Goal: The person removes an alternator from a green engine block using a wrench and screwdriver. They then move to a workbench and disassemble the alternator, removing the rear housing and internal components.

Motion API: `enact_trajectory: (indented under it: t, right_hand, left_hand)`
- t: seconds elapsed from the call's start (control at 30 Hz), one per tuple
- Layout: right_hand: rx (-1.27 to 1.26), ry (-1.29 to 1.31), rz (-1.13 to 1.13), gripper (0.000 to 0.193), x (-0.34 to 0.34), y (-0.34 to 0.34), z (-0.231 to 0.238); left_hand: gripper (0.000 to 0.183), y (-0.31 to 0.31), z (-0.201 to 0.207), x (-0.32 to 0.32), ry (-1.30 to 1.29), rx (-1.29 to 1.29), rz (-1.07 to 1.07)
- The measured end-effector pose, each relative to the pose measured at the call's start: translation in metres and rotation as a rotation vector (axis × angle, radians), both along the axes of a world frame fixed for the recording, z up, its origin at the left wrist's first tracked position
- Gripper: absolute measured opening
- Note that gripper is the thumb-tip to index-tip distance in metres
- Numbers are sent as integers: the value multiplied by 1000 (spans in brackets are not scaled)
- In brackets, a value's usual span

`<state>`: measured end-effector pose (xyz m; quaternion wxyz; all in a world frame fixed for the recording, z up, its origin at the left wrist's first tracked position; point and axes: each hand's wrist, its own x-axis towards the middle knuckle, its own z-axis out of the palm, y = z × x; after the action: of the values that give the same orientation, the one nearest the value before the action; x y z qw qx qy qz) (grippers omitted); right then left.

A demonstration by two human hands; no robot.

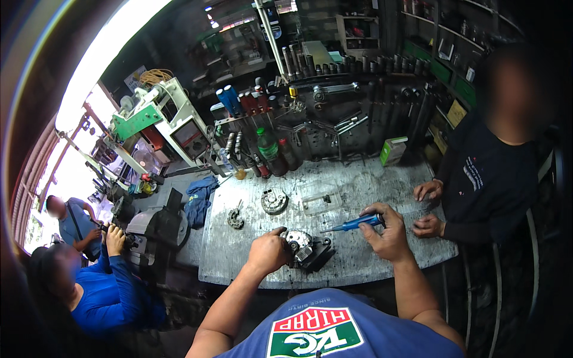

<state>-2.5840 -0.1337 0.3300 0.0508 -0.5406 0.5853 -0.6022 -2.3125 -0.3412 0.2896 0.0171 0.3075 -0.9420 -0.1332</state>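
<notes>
Plainly, beyond a lettered shirt badge (314,333), right fingers (377,209) grip a screwdriver (353,225), left fingers (276,232) a metal part (300,243).

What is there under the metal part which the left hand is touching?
Around the metal part, the grey tabletop shows. What lies directly beneath cannot be seen: the part itself covers it.

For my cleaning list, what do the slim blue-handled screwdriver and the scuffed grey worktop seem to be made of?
Slim blue-handled screwdriver: handle probably smooth plastic, bright blue; shaft likely metal, thin and grey.
Scuffed grey worktop: probably worn metal, given patchy sheen.
</notes>
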Motion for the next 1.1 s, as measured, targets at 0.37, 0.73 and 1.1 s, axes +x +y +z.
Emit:
enact_trajectory:
  t: [0.37,0.73,1.1]
  right_hand:
    - [97,34,-114,35,-20,18,-27]
    - [462,105,-231,35,-28,17,-79]
    - [485,44,-348,33,-13,34,-101]
  left_hand:
    - [16,8,-3,-2,33,37,42]
    - [13,4,-1,3,336,11,195]
    - [32,-105,-37,-109,231,269,200]
